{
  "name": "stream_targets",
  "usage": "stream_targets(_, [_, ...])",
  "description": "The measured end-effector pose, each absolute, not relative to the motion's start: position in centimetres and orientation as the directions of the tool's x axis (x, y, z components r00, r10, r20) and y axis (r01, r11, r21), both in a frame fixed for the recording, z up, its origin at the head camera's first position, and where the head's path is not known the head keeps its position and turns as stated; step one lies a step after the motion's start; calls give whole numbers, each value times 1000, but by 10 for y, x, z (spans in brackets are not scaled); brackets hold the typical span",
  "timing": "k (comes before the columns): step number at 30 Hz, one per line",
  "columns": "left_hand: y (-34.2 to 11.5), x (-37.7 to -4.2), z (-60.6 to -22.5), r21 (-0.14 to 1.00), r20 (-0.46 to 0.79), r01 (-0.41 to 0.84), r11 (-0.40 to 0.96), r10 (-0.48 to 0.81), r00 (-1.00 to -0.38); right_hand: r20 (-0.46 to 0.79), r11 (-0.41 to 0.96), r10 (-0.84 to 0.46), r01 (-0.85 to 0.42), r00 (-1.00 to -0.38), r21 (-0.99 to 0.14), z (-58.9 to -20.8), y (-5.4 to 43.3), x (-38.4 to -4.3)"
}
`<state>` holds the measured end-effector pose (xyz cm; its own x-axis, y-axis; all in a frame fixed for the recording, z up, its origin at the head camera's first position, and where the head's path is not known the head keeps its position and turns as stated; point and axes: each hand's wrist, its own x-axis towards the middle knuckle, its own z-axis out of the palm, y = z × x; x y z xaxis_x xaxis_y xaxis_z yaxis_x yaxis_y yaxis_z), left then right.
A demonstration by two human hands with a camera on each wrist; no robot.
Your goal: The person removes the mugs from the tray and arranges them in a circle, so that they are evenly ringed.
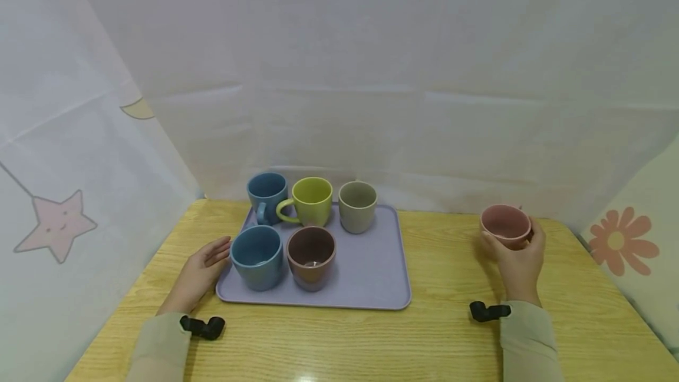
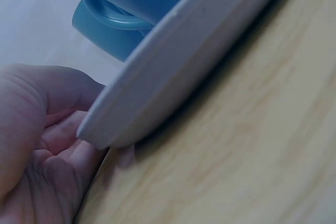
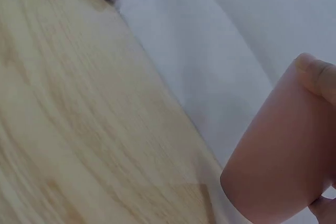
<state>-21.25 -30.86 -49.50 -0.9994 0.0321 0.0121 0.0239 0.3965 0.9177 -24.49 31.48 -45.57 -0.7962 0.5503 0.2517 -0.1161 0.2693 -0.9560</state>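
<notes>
My right hand (image 1: 520,264) grips a pink cup (image 1: 505,221) round its sides at the table's right. In the right wrist view the pink cup (image 3: 283,150) shows its smooth side, with fingertips at the rim and near the base. Whether its base touches the table is unclear. Beside the left edge of a lavender tray (image 1: 371,276) rests my left hand (image 1: 198,270), fingers relaxed. The left wrist view has that hand (image 2: 42,129) touching the tray's rim (image 2: 163,66); some fingertips are hidden. Nearest it on the tray stands a blue cup (image 1: 257,261).
Also on the tray are a brown cup (image 1: 311,264), a second blue cup (image 1: 267,190), a yellow-green cup (image 1: 313,205) and a grey-beige cup (image 1: 358,211). Bare wooden table (image 1: 440,264) lies between tray and pink cup. A white sheet (image 1: 339,105) hangs behind.
</notes>
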Motion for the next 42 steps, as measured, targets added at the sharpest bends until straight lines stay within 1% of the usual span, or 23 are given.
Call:
stream_targets(5, [-309,-213,-495,915,17,29,402,34,-999,254,219,547,-156,-798,-963,-459,318,-245])
stream_targets(12, [-309,-213,-497,910,16,27,415,28,-999,223,106,579,-199,-784,-974,-461,317,-242])
stream_targets(19, [-308,-212,-497,929,19,35,369,47,-999,196,25,578,-222,-792,-975,-456,315,-233])
stream_targets(23, [-309,-212,-497,931,29,45,362,49,-998,179,14,569,-208,-803,-978,-457,319,-233])
stream_targets(29, [-309,-212,-498,931,30,46,361,51,-998,117,-15,540,-148,-834,-989,-460,328,-235])
stream_targets(36, [-309,-214,-497,930,22,35,365,41,-999,157,20,496,-170,-854,-985,-460,331,-240])
stream_targets(42, [-309,-212,-496,925,30,43,378,41,-999,120,55,494,-107,-861,-993,-460,336,-244])
